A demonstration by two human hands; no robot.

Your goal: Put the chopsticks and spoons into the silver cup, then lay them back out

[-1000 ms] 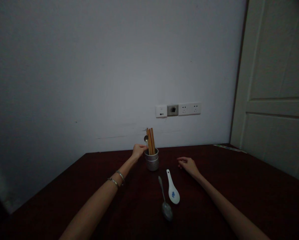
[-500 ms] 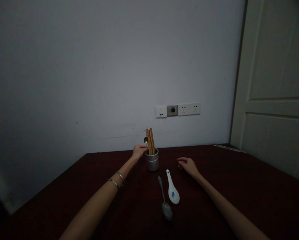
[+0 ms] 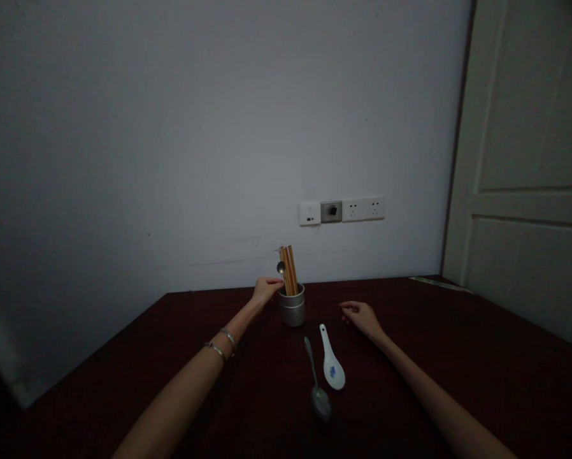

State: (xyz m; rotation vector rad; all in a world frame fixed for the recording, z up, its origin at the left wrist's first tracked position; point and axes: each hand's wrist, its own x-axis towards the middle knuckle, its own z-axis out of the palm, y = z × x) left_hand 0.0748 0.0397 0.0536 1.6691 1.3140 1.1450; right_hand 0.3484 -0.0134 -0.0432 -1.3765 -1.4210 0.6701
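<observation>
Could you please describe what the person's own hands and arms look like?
The left hand and right hand are ungloved, and no sleeve shows on either arm. Two thin silvery bracelets circle the left forearm; none shows on the right forearm.

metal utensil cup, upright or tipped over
Upright: the metal utensil cup stands on the table, its rim upward, with chopsticks rising from it.

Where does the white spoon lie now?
In the head view, the white spoon lies on the table, right of the dull metal spoon and nearer the camera than the cup.
</observation>
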